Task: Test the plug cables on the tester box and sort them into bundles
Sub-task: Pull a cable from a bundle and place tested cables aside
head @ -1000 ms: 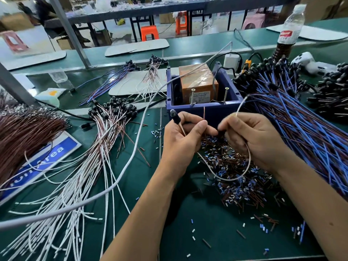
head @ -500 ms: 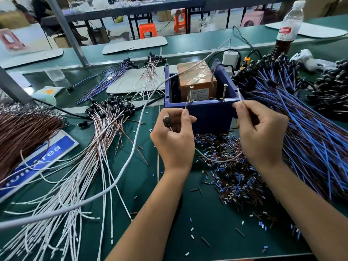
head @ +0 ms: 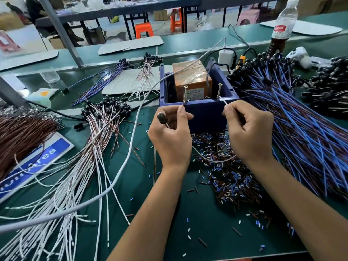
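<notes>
The blue tester box [head: 207, 113] stands at the table's middle, an orange block inside and two upright screws on its front rim. My left hand [head: 172, 136] pinches the brown wire end of one plug cable, its tip at the left screw [head: 185, 94]; the cable's black plug [head: 162, 118] sticks out beside my thumb. My right hand [head: 248, 132] pinches the white wire end [head: 224, 101] and holds it at the foot of the right screw [head: 219, 92]. The cable's slack loops low between my wrists.
A fanned bundle of white and brown plug cables [head: 90, 140] lies left. A big heap of blue ones [head: 301, 125] lies right, black plugs [head: 331, 87] behind it. Cut insulation bits [head: 226, 166] litter the mat under my hands. A bottle [head: 282, 25] stands far right.
Both hands rose from the mat to the box's front rim and spread apart, carrying the two wire ends up to the left and right screws.
</notes>
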